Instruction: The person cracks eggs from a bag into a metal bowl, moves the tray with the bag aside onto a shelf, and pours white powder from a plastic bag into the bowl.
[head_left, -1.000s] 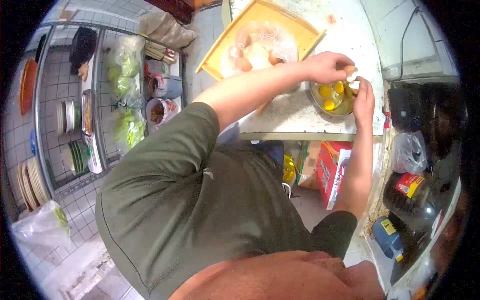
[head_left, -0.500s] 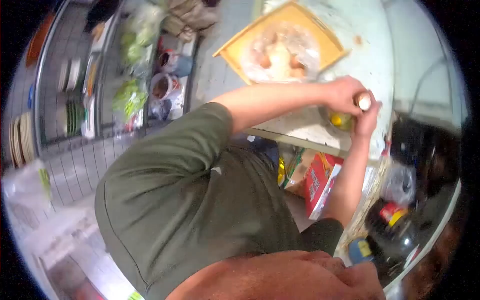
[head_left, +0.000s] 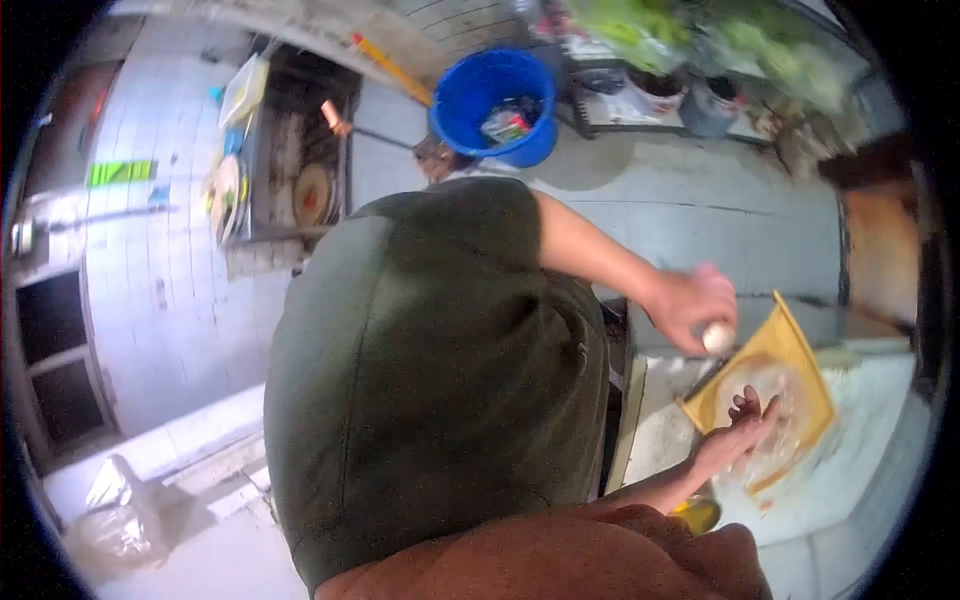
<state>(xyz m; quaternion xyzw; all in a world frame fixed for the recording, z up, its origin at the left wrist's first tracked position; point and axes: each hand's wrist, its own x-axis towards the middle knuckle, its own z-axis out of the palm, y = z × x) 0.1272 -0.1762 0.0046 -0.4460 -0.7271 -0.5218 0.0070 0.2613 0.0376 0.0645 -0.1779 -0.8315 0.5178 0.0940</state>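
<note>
My left hand (head_left: 690,308) is closed around an eggshell (head_left: 718,337), whose pale rounded end shows at the fingers; motion blurs this hand. My right hand (head_left: 740,437) is over a clear plastic bag (head_left: 785,395), its fingers apart and nothing visibly held. I cannot tell whether the fingertips touch the bag. The bag lies in a yellow wooden tray (head_left: 783,312) on the counter; its contents are too blurred to make out. Below my right wrist, a bowl (head_left: 700,515) with something yellow in it is partly hidden.
A blue bucket (head_left: 493,105) with rubbish inside stands on the floor behind my left arm. A shelf with bagged green vegetables (head_left: 630,30) and tubs (head_left: 710,103) runs beyond it. A stove (head_left: 300,150) with a pan lies farther left. The pale counter (head_left: 860,450) extends to the right.
My hands, together at the eggshell before, have parted. My left hand has moved off with the eggshell, while my right hand has let go and reached over the bag. The view has turned.
</note>
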